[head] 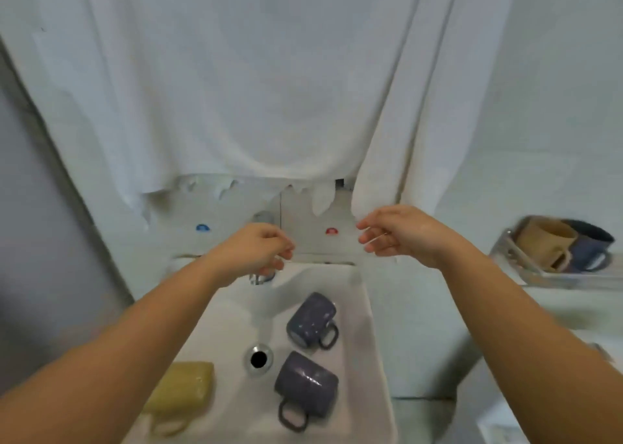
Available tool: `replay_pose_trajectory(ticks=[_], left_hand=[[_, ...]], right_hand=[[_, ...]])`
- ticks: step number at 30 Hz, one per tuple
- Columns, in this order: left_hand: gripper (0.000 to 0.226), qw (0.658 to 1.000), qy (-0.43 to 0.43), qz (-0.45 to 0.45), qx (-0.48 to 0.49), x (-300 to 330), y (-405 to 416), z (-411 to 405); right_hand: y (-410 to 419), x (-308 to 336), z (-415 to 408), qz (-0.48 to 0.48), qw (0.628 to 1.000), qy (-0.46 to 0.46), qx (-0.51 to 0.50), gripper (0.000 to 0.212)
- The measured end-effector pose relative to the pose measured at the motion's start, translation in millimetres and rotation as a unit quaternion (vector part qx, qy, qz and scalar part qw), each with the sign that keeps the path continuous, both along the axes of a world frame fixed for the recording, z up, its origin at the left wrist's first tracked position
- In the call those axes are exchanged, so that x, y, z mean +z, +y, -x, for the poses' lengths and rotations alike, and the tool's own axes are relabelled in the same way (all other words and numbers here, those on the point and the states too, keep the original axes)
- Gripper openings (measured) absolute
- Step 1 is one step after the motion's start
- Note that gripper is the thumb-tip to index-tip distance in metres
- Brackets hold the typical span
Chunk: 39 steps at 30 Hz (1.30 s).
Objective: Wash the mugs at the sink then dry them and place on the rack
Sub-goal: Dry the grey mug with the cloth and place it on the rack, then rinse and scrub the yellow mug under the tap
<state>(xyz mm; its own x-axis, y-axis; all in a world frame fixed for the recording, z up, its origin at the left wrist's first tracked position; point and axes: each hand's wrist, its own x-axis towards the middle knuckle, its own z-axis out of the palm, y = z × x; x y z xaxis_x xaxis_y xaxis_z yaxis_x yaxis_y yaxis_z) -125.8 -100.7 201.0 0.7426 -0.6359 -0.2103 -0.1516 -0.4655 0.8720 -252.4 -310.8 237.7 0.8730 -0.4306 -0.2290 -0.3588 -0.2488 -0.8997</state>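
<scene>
Head view: loosely curled, empty fingers (365, 238) well above sink (357, 295) mugs (312, 320).

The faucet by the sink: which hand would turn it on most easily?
Probably the left hand: it hovers right over the faucet, holding nothing. The right hand is further off, beside the red marker.
</scene>
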Motion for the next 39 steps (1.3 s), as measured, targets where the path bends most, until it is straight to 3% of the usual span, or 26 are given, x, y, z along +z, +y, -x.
replay_pose_trajectory(ticks=[5, 11, 14, 18, 21, 24, 28, 33, 36, 39], left_hand=[[0.014, 0.998, 0.017, -0.055, -0.032, -69.8, 46.7, -23.7], [0.008, 0.974, -0.048, -0.198, -0.098, -157.5, 86.1, -51.4], [0.037, 0.929, -0.088, -0.319, -0.166, -189.6, 97.1, -68.1], [0.080, 0.865, -0.067, -0.435, -0.241, -214.3, 99.3, -87.4], [0.084, 0.816, -0.070, -0.494, -0.291, -228.8, 95.2, -92.7], [0.085, 0.791, -0.074, -0.518, -0.318, -236.4, 96.2, -88.3], [0.051, 0.797, -0.089, -0.510, -0.313, -241.8, 101.1, -84.4], [0.089, 0.829, -0.144, -0.480, -0.247, -233.6, 100.5, -90.8], [0.074, 0.856, -0.127, -0.445, -0.231, -231.2, 94.6, -90.2], [0.075, 0.895, -0.084, -0.378, -0.219, -231.1, 90.5, -88.9]], right_hand=[[62.7, -81.7, -25.7, -0.033, 0.996, 0.080, -0.006, 0.017], [104.9, -180.8, -50.1, -0.013, 0.987, 0.157, 0.008, 0.013], [114.2, -228.6, -73.1, 0.024, 0.990, 0.134, 0.036, 0.019], [116.5, -267.7, -102.8, 0.079, 0.990, 0.085, 0.081, 0.021], [115.8, -277.3, -112.8, 0.102, 0.988, 0.061, 0.102, 0.017], [119.6, -276.4, -112.2, 0.110, 0.989, 0.034, 0.096, 0.015], [127.2, -276.3, -103.8, 0.123, 0.987, 0.023, 0.097, 0.017], [117.2, -267.7, -99.0, 0.064, 0.997, -0.025, 0.022, 0.017], [109.0, -262.8, -98.8, 0.025, 0.999, -0.040, -0.025, 0.017], [103.5, -256.1, -98.4, -0.003, 0.998, -0.049, -0.046, 0.017]])
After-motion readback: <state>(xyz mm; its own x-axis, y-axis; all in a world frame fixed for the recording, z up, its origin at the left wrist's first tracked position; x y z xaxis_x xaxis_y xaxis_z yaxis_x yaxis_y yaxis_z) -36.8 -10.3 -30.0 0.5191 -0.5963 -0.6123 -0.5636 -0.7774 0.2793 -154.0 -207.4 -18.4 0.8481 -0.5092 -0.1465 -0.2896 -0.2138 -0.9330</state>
